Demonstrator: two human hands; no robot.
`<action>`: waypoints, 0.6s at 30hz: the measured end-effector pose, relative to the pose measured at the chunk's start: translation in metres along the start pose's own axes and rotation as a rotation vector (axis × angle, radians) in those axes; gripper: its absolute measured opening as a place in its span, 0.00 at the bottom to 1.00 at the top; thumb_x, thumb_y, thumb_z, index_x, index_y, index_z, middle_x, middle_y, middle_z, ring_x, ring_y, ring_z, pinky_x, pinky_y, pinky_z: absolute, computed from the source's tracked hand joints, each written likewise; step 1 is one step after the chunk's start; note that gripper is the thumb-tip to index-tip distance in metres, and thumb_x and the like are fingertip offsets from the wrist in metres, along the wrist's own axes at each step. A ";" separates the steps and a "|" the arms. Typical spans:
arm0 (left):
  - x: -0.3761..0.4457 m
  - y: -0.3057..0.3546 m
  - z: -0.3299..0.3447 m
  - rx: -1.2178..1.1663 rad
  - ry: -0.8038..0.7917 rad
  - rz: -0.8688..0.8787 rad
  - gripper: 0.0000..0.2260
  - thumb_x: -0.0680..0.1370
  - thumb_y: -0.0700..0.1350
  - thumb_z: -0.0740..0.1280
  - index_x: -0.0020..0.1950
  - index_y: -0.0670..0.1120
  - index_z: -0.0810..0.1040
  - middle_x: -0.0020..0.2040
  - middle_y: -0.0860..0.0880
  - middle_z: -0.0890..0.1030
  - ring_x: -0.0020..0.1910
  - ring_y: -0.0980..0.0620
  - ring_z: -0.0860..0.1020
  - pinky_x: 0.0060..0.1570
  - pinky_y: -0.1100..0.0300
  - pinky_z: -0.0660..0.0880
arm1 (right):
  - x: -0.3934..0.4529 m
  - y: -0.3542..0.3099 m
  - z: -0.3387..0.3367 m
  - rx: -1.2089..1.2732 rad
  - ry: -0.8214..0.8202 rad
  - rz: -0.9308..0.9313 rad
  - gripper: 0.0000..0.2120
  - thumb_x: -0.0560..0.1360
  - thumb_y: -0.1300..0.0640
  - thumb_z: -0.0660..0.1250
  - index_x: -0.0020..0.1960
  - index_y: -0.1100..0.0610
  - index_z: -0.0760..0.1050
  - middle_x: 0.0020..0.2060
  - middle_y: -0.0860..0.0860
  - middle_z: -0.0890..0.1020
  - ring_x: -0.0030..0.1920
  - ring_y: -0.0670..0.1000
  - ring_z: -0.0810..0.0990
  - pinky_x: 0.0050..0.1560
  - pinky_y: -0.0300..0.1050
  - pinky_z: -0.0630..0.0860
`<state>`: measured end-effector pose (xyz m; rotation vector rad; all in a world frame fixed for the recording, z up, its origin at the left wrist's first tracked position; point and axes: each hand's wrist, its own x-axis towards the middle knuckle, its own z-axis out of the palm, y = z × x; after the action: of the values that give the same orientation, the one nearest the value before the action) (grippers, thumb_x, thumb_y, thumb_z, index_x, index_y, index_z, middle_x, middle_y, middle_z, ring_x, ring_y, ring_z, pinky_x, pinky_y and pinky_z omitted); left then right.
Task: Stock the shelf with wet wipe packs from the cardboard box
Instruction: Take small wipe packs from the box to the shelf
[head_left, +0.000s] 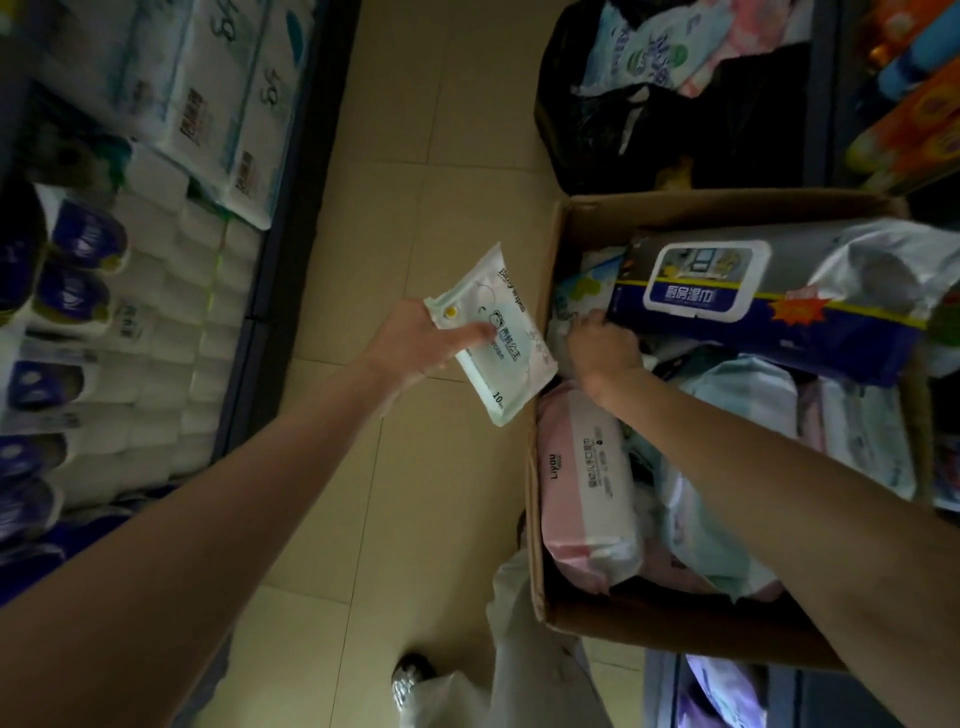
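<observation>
With my left hand pinching a pale green wipe pack just left of the cardboard box, I should let my right hand, fingers buried inside, grip unclear, lift one pack cleanly.

Left hand gripping small wipe pack; right hand inside cardboard box.

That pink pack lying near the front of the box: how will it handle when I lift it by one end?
The pink pack looks soft-wrapped with crimped ends, so it will probably sag rather than stay stiff. It looks full, so likely heavy for its size. The glossy film may slip; gripping around the middle seems safer.
</observation>
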<state>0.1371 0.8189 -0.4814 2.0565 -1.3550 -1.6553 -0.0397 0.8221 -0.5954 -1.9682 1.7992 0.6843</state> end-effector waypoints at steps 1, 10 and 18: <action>-0.004 0.001 -0.003 0.008 -0.013 -0.008 0.04 0.72 0.46 0.71 0.45 0.49 0.78 0.45 0.49 0.82 0.47 0.49 0.79 0.45 0.61 0.77 | -0.007 -0.002 -0.006 -0.039 -0.016 -0.012 0.18 0.77 0.65 0.59 0.67 0.65 0.67 0.61 0.62 0.71 0.58 0.61 0.76 0.52 0.51 0.76; -0.060 0.040 -0.066 0.028 0.138 0.003 0.16 0.73 0.44 0.70 0.58 0.39 0.75 0.47 0.46 0.78 0.42 0.52 0.74 0.34 0.65 0.67 | -0.091 0.028 -0.180 0.500 0.265 0.011 0.13 0.74 0.56 0.67 0.56 0.61 0.75 0.54 0.57 0.76 0.53 0.59 0.77 0.51 0.50 0.74; -0.143 0.054 -0.191 0.021 0.040 0.169 0.04 0.73 0.48 0.70 0.44 0.51 0.76 0.40 0.53 0.77 0.38 0.55 0.72 0.37 0.64 0.68 | -0.177 -0.072 -0.305 1.211 -0.195 -0.365 0.13 0.75 0.55 0.66 0.57 0.60 0.77 0.49 0.52 0.82 0.24 0.38 0.75 0.18 0.27 0.63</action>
<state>0.2746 0.8179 -0.2788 1.9162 -1.4933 -1.5282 0.0506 0.7944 -0.2482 -1.2274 1.1695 -0.3086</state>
